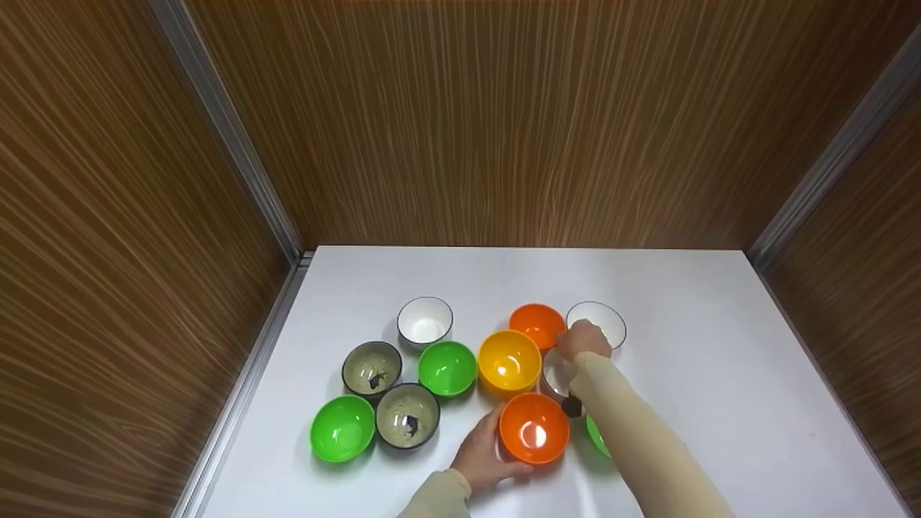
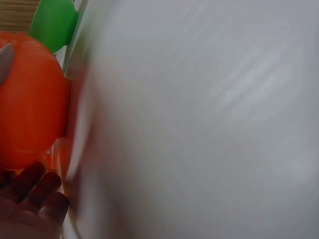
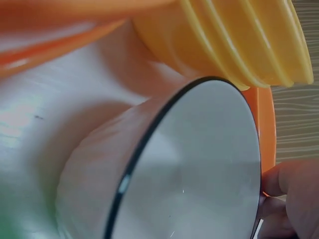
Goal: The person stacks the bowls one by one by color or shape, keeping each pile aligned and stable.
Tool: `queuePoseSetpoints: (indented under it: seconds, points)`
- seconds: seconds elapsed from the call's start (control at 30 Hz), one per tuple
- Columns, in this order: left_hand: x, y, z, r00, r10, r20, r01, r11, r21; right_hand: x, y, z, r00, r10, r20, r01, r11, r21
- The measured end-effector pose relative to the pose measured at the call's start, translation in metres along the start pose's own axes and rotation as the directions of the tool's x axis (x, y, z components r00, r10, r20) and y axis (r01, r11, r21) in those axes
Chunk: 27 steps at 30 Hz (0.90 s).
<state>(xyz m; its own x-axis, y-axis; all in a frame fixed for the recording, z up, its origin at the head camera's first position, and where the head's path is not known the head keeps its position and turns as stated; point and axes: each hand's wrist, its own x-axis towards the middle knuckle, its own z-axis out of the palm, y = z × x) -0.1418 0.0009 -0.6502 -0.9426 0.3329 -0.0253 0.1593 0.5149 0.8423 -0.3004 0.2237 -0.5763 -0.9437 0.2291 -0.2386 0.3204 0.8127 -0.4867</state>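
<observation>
My left hand (image 1: 481, 453) curves round the near left side of the front orange bowl (image 1: 534, 428), thumb in front and fingers behind. In the left wrist view its fingers (image 2: 42, 191) lie close beneath the bowl's wall. A white bowl with a dark rim (image 3: 189, 164) is pinched at its far edge by my right hand (image 1: 586, 339). The right forearm hides part of that bowl in the head view. Left of it stands a stack of yellow bowls (image 1: 509, 362), and a second orange bowl (image 1: 537, 325) is just behind.
Another white bowl (image 1: 604, 321) sits beyond the right hand. A green bowl (image 1: 596, 435) is partly covered by the right forearm. To the left stand a white bowl (image 1: 424, 320), green bowls (image 1: 447, 368) and two grey patterned bowls (image 1: 408, 417). Wood-grain walls (image 1: 468, 129) enclose the white table (image 1: 719, 360).
</observation>
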Motion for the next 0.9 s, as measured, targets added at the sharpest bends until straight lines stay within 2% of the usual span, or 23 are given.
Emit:
queuePoseSetpoints:
  seconds: [0.13, 0.33, 0.67, 0.8, 0.9]
  points:
    - [0.0, 0.001, 0.0, 1.0, 0.01, -0.003, -0.01, 1.0, -0.001, -0.002, 0.0, -0.006, 1.0, 0.022, 0.008, -0.023, 0.998, 0.057]
    - [-0.001, 0.0, -0.001, 1.0, 0.017, -0.002, -0.017, 1.0, 0.001, -0.005, -0.002, -0.014, 1.0, 0.012, -0.021, -0.011, 0.998, 0.058]
    - [-0.001, 0.002, -0.005, 1.0, -0.021, 0.013, 0.021, 1.0, -0.012, -0.01, -0.008, -0.042, 0.994, -0.101, -0.044, 0.103, 0.993, 0.056]
    - [-0.001, 0.001, -0.003, 1.0, -0.011, 0.014, 0.011, 1.0, -0.009, -0.015, -0.006, -0.054, 0.974, -0.204, -0.096, 0.206, 0.978, 0.015]
    - [-0.001, 0.0, -0.003, 1.0, -0.002, 0.007, 0.002, 1.0, -0.013, -0.017, -0.004, -0.061, 0.94, -0.298, -0.168, 0.296, 0.954, -0.039]
